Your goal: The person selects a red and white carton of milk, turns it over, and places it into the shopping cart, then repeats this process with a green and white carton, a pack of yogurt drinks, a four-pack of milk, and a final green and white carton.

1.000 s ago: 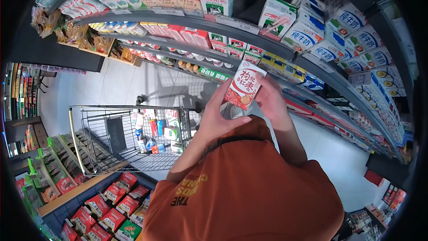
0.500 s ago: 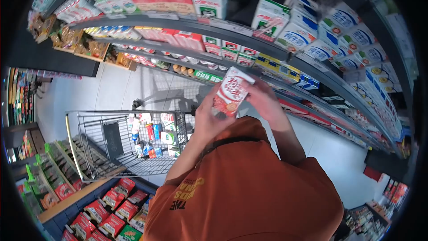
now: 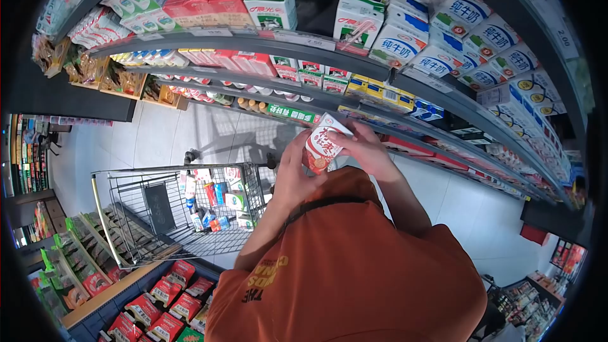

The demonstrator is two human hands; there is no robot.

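Between my two hands is a small red and white drink carton [image 3: 322, 147], tilted, with its printed front turned up towards me. My left hand [image 3: 295, 174] wraps its left side and lower edge. From the right, my right hand [image 3: 361, 147] grips the carton's upper right edge, with the thumb over its front. The carton is in front of my chest, apart from the shelves. Past it, a green sign and small bottles line the lowest shelf edge.
Milk cartons [image 3: 399, 44] and red boxes [image 3: 209, 3] fill the curved shelves [image 3: 278, 41] ahead. A wire shopping cart [image 3: 183, 215] with several packages stands to my left. Red snack packs [image 3: 166, 291] lie in a bin at lower left.
My hands have come down and slightly left with the carton. The right thumb now lies across its front. My view has shifted a little relative to the shelves and cart.
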